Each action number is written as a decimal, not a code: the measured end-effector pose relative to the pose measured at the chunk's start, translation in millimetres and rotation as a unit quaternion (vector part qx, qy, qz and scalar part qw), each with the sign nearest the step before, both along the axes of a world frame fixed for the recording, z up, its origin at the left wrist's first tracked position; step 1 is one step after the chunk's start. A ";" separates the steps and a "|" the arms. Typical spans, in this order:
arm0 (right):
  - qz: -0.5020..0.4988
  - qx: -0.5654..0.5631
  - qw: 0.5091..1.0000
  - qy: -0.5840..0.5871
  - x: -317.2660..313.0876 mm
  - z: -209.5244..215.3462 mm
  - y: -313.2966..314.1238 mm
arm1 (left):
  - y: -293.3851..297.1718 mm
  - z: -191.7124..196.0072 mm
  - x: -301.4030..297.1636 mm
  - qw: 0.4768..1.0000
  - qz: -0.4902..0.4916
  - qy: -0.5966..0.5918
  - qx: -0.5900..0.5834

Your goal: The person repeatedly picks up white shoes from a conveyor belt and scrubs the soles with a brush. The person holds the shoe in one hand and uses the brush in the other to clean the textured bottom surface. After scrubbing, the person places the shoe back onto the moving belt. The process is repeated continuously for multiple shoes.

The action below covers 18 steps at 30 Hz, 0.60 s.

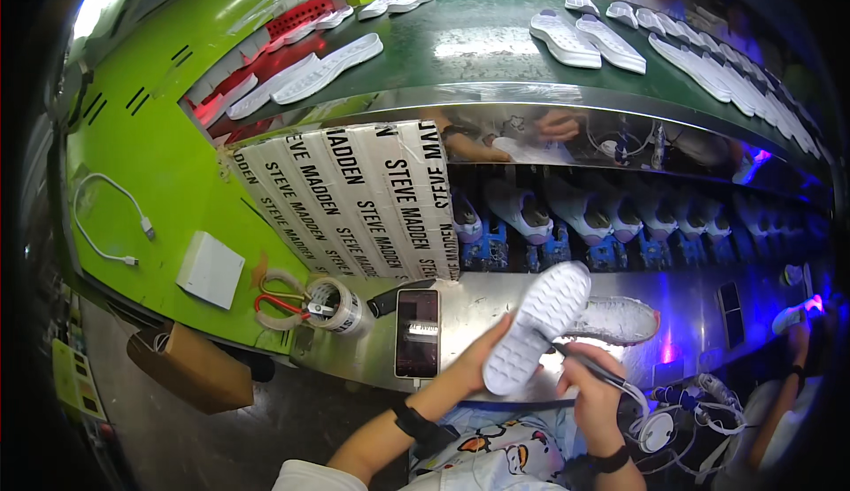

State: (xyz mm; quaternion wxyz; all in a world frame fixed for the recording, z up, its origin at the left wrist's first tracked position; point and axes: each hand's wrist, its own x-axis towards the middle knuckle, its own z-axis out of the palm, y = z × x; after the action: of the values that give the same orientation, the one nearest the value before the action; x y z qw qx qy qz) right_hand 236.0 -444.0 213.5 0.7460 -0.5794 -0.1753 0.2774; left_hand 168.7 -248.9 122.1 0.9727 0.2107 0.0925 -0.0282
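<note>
- Head view; clock directions are read from the sole, as the picture lies.
- Sole (pixel 538 330): white, held up tilted over the near edge of the metal table (pixel 474 292), ridged tread in view, one end pointing to 1 o'clock.
- Left hand (pixel 490 347): gripping the sole from its 9 o'clock side.
- Right hand (pixel 595 394): at 5 o'clock, fingers closed around a dark pen-like tool (pixel 595 366); the tip is at the sole's edge, though whether it touches cannot be told.
- White shoe-shaped piece (pixel 620 321): lying on the table at 3 o'clock, partly hidden by the sole.
- Phone (pixel 418 335): on the table at 9 o'clock; farther that way, a cup (pixel 341 309) with red-handled scissors (pixel 282 306).
- Carton (pixel 345 203): striped, upright, at 10 o'clock.
- Shoes (pixel 580 212): a row on blue supports at 1 o'clock, under a shelf.
- Green belt (pixel 478 53): well off at 12 o'clock, carrying white soles (pixel 567 39).
- Co-worker's arm (pixel 792 367): far off at 3 o'clock.
</note>
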 end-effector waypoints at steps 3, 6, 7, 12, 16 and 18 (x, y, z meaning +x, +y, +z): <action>-0.106 -0.066 0.965 -0.233 -14.5 -15.0 10.6 | -21.8 -23.8 -2.1 0.990 -0.039 -0.036 -0.131; 0.066 -0.040 0.921 -0.383 -26.1 -13.2 3.9 | -13.9 -28.6 -4.1 0.987 -0.055 -0.115 -0.093; 0.014 -0.055 0.943 -0.328 -22.1 -13.9 3.6 | -13.7 -25.1 -7.1 0.992 -0.036 -0.084 -0.086; 0.076 -0.053 0.949 -0.300 -30.6 -20.2 -0.4 | -16.5 -20.7 -0.5 0.992 -0.006 -0.082 -0.095; 0.088 -0.061 0.957 -0.269 -14.9 -16.6 1.4 | -15.4 -4.6 1.8 0.995 0.027 -0.047 -0.087; 0.155 -0.046 0.923 -0.349 -8.4 -11.3 -1.2 | -5.2 -6.1 3.2 0.997 -0.025 -0.056 -0.048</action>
State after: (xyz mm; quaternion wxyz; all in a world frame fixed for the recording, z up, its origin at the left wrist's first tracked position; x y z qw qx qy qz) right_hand 227.6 -445.2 202.2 0.5577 -0.6390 -0.4990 0.1778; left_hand 172.0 -254.1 116.0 0.9844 0.1672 0.0311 -0.0448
